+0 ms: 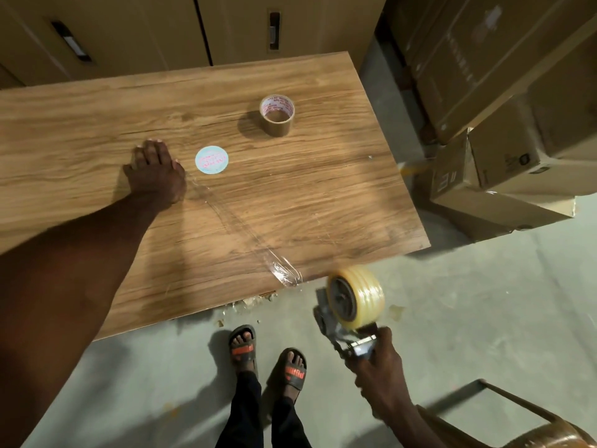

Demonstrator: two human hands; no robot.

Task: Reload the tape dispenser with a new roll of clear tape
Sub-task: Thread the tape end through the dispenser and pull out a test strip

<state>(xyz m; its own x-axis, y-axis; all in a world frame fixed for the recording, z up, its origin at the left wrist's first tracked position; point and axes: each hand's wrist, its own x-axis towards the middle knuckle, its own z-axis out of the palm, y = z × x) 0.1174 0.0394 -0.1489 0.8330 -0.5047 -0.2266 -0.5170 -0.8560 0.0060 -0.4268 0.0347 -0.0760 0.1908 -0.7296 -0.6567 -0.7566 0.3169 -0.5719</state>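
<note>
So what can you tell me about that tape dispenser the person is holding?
The tape dispenser is a metal-looking hand tool, blurred here. A full roll of clear tape, yellowish in bulk, sits on its wheel. The right hand grips its handle, holding it in the air over the floor, just off the table's near edge, roll uppermost.

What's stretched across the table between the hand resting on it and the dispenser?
Head view: a clear tape strip runs from left hand toward the dispenser.
</note>
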